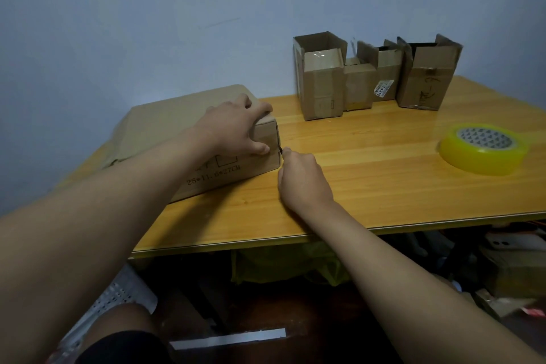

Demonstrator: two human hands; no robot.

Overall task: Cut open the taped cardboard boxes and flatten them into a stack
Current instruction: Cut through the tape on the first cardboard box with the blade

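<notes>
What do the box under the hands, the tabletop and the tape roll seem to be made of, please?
Box: matte brown cardboard, printed lettering.
Tabletop: wood or wood-look laminate, glossy; grain lines and reflections.
Tape roll: clear yellowish plastic film, shiny.

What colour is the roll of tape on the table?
Translucent yellow, on a grey-patterned core: the roll of tape, seen in the head view.
</notes>
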